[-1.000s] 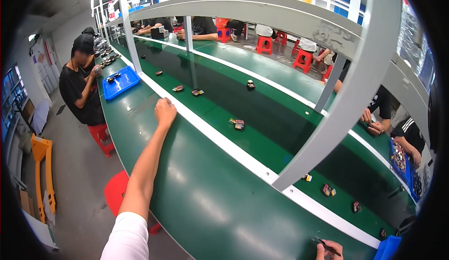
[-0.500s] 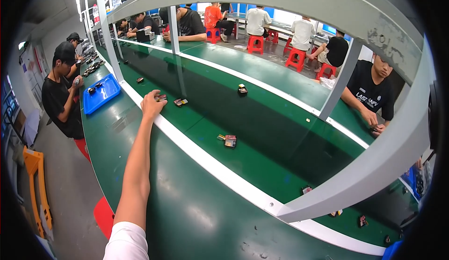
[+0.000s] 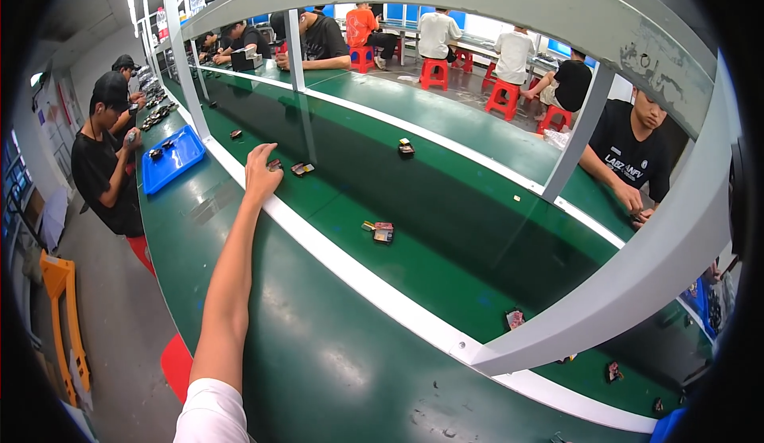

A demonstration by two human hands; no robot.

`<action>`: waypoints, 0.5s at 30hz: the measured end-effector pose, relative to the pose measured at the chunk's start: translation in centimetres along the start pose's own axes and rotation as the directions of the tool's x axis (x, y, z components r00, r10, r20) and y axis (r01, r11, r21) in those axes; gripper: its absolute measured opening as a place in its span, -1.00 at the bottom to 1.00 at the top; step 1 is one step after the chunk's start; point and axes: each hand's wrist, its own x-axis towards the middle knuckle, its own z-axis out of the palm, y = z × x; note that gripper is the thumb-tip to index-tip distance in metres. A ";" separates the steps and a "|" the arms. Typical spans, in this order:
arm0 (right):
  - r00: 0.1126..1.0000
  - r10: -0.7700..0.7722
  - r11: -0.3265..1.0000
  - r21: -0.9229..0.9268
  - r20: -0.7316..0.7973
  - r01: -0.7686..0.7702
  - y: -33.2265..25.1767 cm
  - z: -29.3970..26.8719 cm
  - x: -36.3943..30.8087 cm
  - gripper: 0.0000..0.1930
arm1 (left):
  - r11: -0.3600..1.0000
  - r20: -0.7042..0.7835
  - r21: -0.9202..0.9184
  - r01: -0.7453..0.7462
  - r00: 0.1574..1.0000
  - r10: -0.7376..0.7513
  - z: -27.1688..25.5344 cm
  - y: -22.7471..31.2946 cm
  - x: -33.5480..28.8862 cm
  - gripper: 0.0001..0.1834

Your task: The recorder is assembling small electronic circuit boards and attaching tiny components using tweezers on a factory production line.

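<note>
Lying by the near edge of the long green conveyor belt (image 3: pixel 342 204), a small, dark, boxy part with a reddish top (image 3: pixel 274 165) sits at the fingers of the bare left hand (image 3: pixel 260 175). That hand arches past the flat white rail (image 3: pixel 358 277), fingers and thumb parted; whether they touch the part, I cannot tell. The right hand is out of view. The step looks like a pick-up, which calls for closing on the part and lifting it over the rail.
</note>
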 end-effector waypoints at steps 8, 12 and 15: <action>0.999 0.010 1.000 0.009 -0.040 -0.010 0.6 -0.1 -0.3 -0.85 | 0.980 0.217 0.023 -0.197 0.958 0.187 -0.9 5.1 -0.7 -0.58; 1.000 0.008 1.000 0.003 -0.025 -0.008 -0.1 0.1 -0.1 -0.83 | 0.973 0.148 -0.004 -0.233 0.962 0.231 -0.7 4.8 -0.6 -0.71; 0.998 -0.015 0.999 0.030 -0.057 0.017 -0.6 0.3 0.2 -0.82 | 0.976 0.094 0.062 -0.208 0.975 0.202 -0.9 5.6 -1.4 -0.67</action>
